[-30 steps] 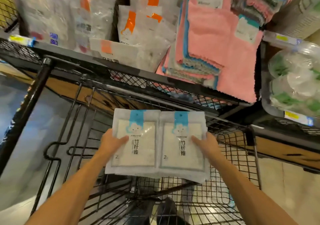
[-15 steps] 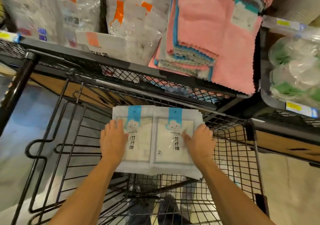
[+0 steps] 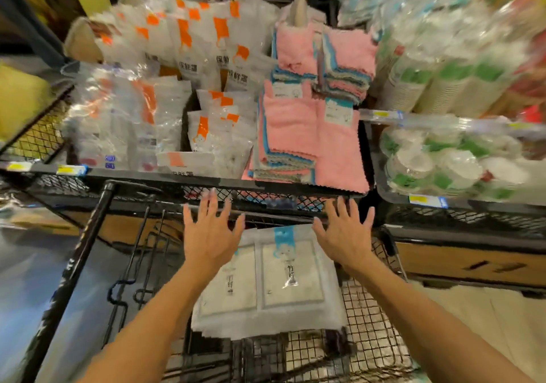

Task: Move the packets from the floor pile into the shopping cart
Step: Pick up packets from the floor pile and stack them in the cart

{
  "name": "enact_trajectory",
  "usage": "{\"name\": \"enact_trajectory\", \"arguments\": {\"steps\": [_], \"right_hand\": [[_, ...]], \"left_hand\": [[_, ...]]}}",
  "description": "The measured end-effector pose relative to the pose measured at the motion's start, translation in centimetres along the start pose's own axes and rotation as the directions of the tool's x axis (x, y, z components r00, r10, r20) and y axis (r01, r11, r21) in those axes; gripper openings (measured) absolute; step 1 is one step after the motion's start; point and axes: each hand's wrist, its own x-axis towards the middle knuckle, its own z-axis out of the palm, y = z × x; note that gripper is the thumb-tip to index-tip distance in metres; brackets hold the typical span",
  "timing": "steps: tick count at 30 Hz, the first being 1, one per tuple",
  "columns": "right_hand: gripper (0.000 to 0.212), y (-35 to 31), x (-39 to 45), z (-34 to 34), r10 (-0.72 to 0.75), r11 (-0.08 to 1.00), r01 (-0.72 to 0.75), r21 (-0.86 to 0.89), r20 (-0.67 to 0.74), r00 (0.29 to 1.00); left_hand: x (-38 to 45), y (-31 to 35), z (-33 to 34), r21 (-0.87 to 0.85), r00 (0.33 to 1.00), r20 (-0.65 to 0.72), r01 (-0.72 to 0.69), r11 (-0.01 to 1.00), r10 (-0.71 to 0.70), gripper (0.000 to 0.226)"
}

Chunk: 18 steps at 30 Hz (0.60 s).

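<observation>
Two bare hands hover with fingers spread wide above a black wire shopping cart (image 3: 369, 323) in a store aisle, holding nothing. The left hand (image 3: 211, 235) and the right hand (image 3: 344, 235) are held palm down, side by side and apart, over the far end of the cart's basket. Below and between them lie white packets (image 3: 274, 282), a flat stack inside the cart with two printed panels showing side by side on top; the right panel carries a blue tab at its upper edge. The left hand partly covers the upper left corner of the stack in this view, and whether either hand touches the packets cannot be told.

Just beyond the cart stands a black mesh shelf (image 3: 206, 180) with yellow price tags along its front rail. On it, from left to right, sit clear plastic bags with orange labels (image 3: 201, 66), stacks of pink cloths (image 3: 313, 134) edged in blue and white, and wrapped bundles of white and green disposable cups (image 3: 437, 164). More stacked cups fill the upper right, blurred by motion. The cart's black handle bar (image 3: 74, 270) runs diagonally down the left side, over a grey floor (image 3: 26, 279).
</observation>
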Motion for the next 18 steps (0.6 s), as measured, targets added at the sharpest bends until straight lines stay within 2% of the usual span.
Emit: {"name": "enact_trajectory", "arguments": {"steps": [5,9,11,15,18], "right_hand": [[0.063,1.6,-4.0,-9.1,0.055,0.998,-0.050,0.038,-0.164,0.985],[0.063,4.7,-9.7,-14.7,0.203,0.978,-0.205,0.024,-0.284,0.937],[0.064,6.9,-13.2,-16.3,0.300,0.954,-0.290,0.079,-0.299,0.906],[0.065,11.1,-21.4,-16.9,0.555,0.832,-0.518,0.200,-0.292,0.779],[0.064,13.7,-28.5,-15.8,0.708,0.706,-0.663,0.251,-0.271,0.652]], "left_hand": [[0.2,3.7,-9.6,-0.114,0.989,-0.103,-0.122,0.986,0.111,0.072],[-1.1,7.5,-15.0,-0.123,0.949,-0.143,-0.298,0.947,0.280,0.069],[-2.2,9.5,-16.4,-0.142,0.914,-0.173,-0.392,0.909,0.367,0.067],[-5.3,13.8,-17.3,-0.093,0.789,-0.234,-0.600,0.795,0.568,0.070],[-8.9,17.7,-17.6,-0.077,0.691,-0.203,-0.717,0.692,0.694,0.069]]}}
